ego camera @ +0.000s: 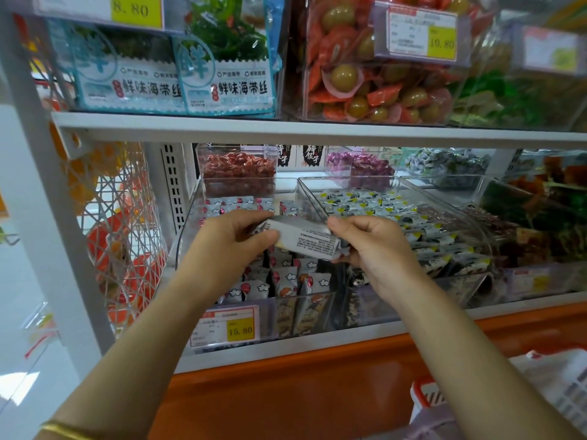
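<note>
I log the scene from the far left. A white wire-mesh side panel (127,236) closes the end of the shelving, with orange goods visible behind it. At the bottom left corner, a thin gold bangle (63,428) sits on the left forearm.

The left hand (230,239) is raised in front of the lower shelf. Its thumb and curled fingers pinch the left end of a small silver-white foil snack packet with fine black print (305,241). The packet is held level, in the air, clear of the stock, directly above a clear plastic bin (185,230) that holds many white packets with red and cloud markings. A price label with a yellow panel reading 15.80 (227,325) is fixed to the front of that bin.

The right hand (374,249) pinches the packet's right end between thumb and fingers, with the remaining fingers curled underneath. Both hands therefore grip the same packet.

Just right of the first bin stands a second clear plastic bin (309,195), filled with black, white and yellow packets.

On the shelf above, blue-and-white bags of green seaweed (178,68) stand at the left, and a clear box of red wrappers with green round items (381,77) stands to their right.

A white plastic basket with a red rim (540,392) shows at the bottom right corner.
</note>
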Demonstrator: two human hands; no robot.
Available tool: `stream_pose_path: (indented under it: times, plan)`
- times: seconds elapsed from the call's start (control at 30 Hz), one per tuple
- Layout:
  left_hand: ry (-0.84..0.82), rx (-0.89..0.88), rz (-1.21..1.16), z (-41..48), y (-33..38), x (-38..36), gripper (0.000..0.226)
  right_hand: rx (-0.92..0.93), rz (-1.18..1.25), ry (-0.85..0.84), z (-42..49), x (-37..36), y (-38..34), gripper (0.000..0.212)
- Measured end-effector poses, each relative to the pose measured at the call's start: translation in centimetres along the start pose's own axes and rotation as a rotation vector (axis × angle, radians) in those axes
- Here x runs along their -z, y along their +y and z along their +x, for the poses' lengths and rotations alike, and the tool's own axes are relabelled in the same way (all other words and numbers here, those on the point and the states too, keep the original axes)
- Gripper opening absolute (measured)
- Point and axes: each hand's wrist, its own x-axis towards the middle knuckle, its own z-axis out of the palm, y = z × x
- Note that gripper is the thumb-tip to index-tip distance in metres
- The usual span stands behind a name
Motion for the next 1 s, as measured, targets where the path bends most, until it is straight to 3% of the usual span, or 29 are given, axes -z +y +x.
stream_pose_path:
  times: [0.17,0.27,0.33,0.57,0.8,0.9,1.0]
  plan:
    - [0.122,0.018,-0.078,0.5,-0.4,-1.0,0.017,0.071,0.023,-0.044,-0.5,-1.1,-0.3,0.015]
    - [0.167,0.049,-0.129,1.0,-0.5,-1.6,0.024,0.176,-0.273,-0.104,-0.7,-1.3,-0.5,0.041]
    - [0.170,0.064,-0.131,1.6,-0.4,-2.1,0.025,0.256,-0.390,-0.092,-0.6,-1.4,-0.5,0.045]
    - [0.106,0.122,-0.155,4.8,0.1,-4.0,0.028,0.212,-0.327,0.045,2.1,-0.3,-0.2,0.046]
    - [-0.121,0.008,0.610,11.0,-2.6,-4.4,0.024,0.113,-0.135,0.189,6.7,1.9,0.0,0.021]
    - [-0.185,-0.015,0.789,13.3,-3.8,-5.3,0.029,0.074,-0.103,0.194,8.4,2.0,0.1,0.014]
    - [-0.231,-0.026,0.804,15.0,-4.2,-6.6,0.037,0.038,-0.034,0.152,9.5,1.5,0.2,0.018]
